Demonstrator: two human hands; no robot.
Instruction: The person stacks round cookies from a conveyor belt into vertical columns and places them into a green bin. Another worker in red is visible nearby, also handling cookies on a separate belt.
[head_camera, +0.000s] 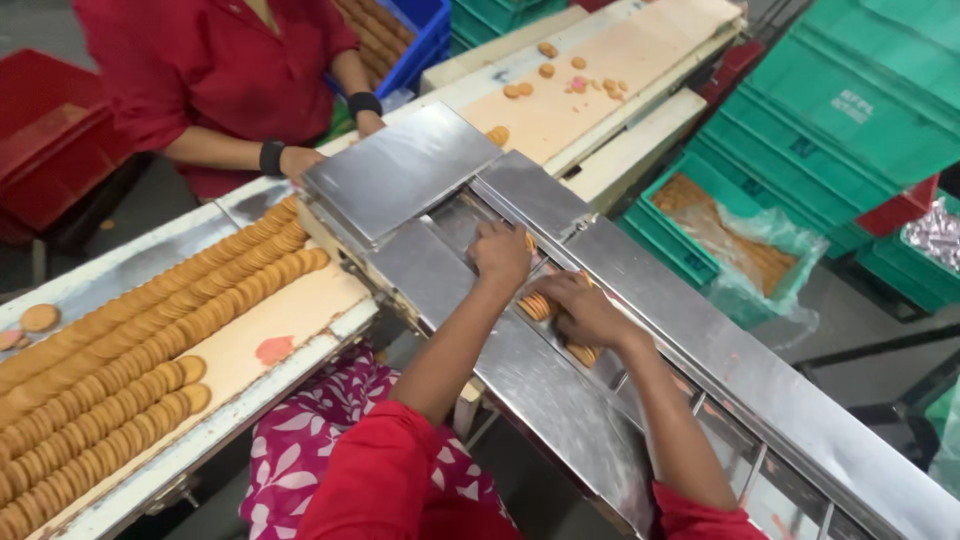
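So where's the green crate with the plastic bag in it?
In the head view, the open green crate sits on the floor at right, just beyond the steel channel where both hands work, below the stacked green crates.

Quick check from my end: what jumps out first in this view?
Long rows of round biscuits lie on the belt at the left. In the middle, the left hand and right hand press a short stack of biscuits in the steel channel. Green crates are stacked at the upper right.

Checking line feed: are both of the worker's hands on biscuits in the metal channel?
Yes, the left hand and right hand both rest on biscuits in the channel.
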